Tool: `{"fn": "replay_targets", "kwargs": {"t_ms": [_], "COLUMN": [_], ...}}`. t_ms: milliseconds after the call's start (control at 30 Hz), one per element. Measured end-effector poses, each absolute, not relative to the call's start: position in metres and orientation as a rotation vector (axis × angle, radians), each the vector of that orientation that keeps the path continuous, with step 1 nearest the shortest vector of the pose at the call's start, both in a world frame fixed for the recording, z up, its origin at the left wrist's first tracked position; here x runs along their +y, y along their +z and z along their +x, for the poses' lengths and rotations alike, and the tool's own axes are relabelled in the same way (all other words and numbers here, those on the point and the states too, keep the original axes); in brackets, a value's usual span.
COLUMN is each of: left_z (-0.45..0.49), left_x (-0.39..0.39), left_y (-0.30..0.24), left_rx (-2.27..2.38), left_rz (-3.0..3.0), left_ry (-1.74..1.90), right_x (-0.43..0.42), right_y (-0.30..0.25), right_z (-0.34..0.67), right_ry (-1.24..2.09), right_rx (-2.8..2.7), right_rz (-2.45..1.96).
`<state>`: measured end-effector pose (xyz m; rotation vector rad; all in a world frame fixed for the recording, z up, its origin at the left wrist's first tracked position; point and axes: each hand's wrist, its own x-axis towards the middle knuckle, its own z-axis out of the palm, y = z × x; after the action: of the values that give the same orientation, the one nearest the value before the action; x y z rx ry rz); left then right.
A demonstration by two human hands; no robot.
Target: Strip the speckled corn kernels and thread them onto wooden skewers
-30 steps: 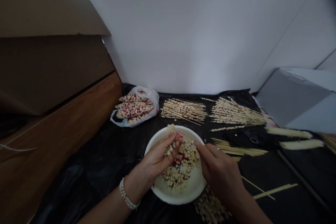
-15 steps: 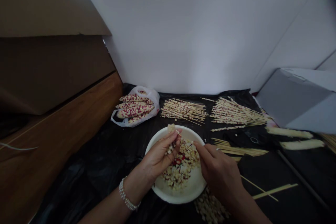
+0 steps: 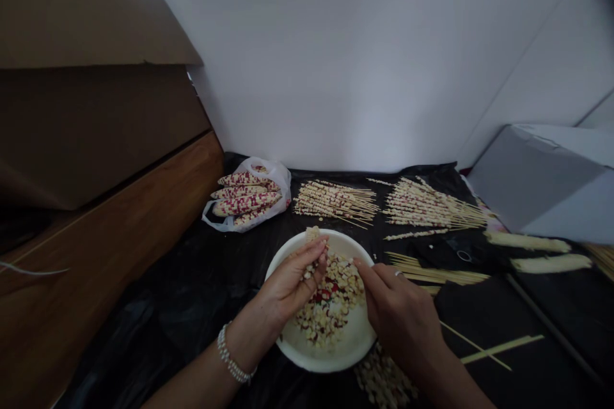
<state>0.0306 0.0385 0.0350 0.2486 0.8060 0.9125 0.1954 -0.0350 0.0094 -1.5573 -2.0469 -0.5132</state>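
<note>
A white bowl (image 3: 352, 342) of loose pale and red corn kernels (image 3: 330, 307) sits on the black sheet in front of me. My left hand (image 3: 290, 284), with a bead bracelet on the wrist, is cupped over the bowl and closed on a bunch of kernels, some threaded on a thin skewer. My right hand (image 3: 396, 313) is pinched at the bowl's right rim and holds a thin bamboo skewer (image 3: 474, 345) that trails to the right behind it.
Two fans of kernel-threaded skewers (image 3: 336, 199) (image 3: 429, 208) lie behind the bowl. A plastic bag of red-speckled corn cobs (image 3: 244, 200) lies at the back left. Bare cobs (image 3: 527, 241), plain skewers (image 3: 434, 275), a grey box (image 3: 547, 182), a wooden ledge (image 3: 96, 249) and spilled kernels (image 3: 384, 383) surround me.
My left hand's fingers have closed a little over the kernels and the skewer tip. My right hand has shifted only slightly.
</note>
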Motion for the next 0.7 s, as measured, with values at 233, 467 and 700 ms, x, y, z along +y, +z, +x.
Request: {"fn": "replay_targets", "kwargs": {"t_ms": [233, 467, 700], "left_z": [0.032, 0.037, 0.043], "left_x": [0.037, 0.034, 0.023], "left_y": [0.027, 0.032, 0.028], "left_rx": [0.819, 0.879, 0.829], "left_rz": [0.299, 0.299, 0.300], "left_ry": [0.926, 0.945, 0.843], "right_x": [-0.035, -0.035, -0.035], "right_y": [0.006, 0.003, 0.000], "right_z": [0.194, 0.192, 0.192], "right_ry": [-0.545, -0.489, -0.496], "right_rx": [-2.038, -2.052, -2.050], "right_rz": [-1.561, -1.570, -1.526]}}
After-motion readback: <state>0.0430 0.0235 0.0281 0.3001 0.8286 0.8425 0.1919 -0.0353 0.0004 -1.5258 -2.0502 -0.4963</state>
